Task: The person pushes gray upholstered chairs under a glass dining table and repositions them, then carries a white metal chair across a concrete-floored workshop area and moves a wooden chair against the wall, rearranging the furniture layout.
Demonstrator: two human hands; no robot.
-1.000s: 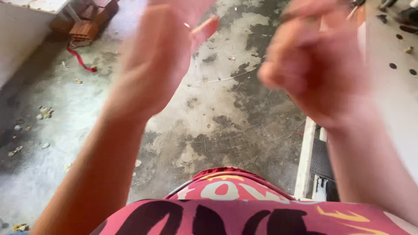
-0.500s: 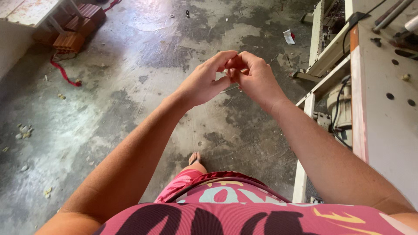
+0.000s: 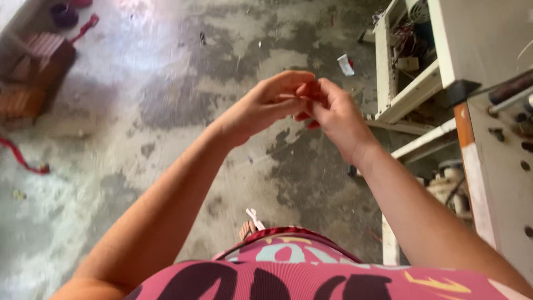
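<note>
We pinch something tiny, too small to identify, between left hand (image 3: 266, 108) and right hand (image 3: 333, 114) fingertips, at 12 o'clock over the concrete floor (image 3: 166, 100). Likely light, thin; grip near ends.

Tiny thing, too small to identify, pinched between fingertips of both hands (image 3: 302, 108), held above floor

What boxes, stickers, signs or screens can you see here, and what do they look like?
Small scrap like a torn wrapper or label: lies on the grey concrete floor beside the white machine stand; white with a bit of red.
Printed shirt: at the bottom, worn by the person; pink with big dark, pale blue and yellow shapes.
No screens, signs or boxes show.
</note>
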